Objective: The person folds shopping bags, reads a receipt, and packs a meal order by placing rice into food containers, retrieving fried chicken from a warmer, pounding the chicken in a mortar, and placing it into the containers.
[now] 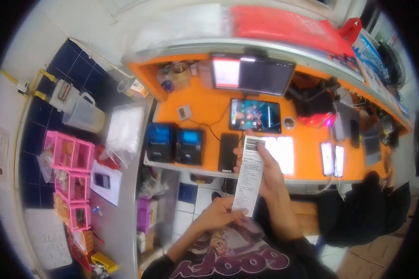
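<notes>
A long printed paper slip (249, 179) is held upright in front of my body, in the middle of the head view. My left hand (219, 212) pinches its lower end, the thumb lying on the printed face. Higher up, my right hand (266, 169) grips the slip's top right part with the thumb in front and fingertips showing at the left edge behind it. Beyond the slip, a tablet (255, 115) with app icons lit lies on the orange desk (202, 104). Bright white screens (284, 153) are just right of the slip.
A monitor (251, 74) stands at the desk's back. Two black printers (190, 146) sit on its left part. Two phones (333, 159) with cables lie to the right. Pink baskets (72, 153) and a phone on paper are on the left counter. Another person's dark clothing (358, 211) shows at right.
</notes>
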A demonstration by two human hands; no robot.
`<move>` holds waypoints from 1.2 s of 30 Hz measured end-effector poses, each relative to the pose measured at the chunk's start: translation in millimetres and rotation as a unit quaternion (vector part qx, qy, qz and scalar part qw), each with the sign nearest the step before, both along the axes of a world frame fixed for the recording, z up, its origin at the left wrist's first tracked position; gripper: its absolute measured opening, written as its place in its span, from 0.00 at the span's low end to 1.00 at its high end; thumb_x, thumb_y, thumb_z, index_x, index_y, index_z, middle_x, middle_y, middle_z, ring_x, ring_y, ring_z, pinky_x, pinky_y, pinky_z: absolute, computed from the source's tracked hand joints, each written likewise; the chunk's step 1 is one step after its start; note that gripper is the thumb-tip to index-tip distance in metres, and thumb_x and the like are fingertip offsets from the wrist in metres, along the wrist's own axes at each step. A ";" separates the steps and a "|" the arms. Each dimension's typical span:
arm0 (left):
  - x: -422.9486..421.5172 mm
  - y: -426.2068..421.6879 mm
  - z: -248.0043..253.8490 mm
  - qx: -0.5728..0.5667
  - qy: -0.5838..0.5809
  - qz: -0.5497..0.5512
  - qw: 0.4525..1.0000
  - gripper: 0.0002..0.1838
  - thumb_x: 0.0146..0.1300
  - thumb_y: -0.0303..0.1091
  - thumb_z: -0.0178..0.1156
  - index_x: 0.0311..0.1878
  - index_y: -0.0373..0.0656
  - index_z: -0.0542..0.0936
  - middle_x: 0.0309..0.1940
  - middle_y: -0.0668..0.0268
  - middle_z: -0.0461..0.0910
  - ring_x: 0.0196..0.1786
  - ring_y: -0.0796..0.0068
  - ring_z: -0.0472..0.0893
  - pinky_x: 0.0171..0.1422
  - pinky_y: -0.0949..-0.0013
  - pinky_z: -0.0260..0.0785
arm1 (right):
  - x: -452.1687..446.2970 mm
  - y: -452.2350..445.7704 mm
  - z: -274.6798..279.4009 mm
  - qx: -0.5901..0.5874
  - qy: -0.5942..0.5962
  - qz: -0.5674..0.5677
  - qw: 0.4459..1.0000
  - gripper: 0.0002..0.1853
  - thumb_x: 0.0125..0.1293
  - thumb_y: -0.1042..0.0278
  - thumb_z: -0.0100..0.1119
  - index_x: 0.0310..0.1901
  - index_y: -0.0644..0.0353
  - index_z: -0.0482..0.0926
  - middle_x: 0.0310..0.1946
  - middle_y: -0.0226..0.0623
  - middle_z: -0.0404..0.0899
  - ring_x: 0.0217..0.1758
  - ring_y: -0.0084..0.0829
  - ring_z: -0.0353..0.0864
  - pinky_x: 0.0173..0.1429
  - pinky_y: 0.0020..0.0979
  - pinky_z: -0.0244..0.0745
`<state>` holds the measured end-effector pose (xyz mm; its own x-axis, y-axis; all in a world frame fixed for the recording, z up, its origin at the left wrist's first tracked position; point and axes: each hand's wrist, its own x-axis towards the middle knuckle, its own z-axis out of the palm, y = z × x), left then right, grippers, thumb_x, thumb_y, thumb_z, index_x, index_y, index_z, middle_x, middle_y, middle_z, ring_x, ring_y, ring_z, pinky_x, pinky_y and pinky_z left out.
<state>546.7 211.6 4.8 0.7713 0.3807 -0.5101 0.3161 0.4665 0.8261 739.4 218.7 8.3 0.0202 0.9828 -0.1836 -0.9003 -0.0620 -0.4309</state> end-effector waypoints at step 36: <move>-0.4 4.9 -5.5 -0.004 -0.021 -0.003 1.000 0.22 0.70 0.28 0.61 0.65 0.37 0.72 0.42 0.60 0.85 0.38 0.75 0.85 0.40 0.72 0.80 | -0.3 8.8 -7.7 -0.003 -0.001 -0.006 1.000 0.29 0.82 0.53 0.35 0.79 0.52 0.50 0.50 0.47 0.82 0.42 0.32 0.87 0.50 0.35 0.84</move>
<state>546.3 216.5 -0.7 0.7947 0.3715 -0.4801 0.2840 0.4715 0.8349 739.1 227.5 0.6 0.0327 0.9813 -0.1895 -0.9002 -0.0535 -0.4321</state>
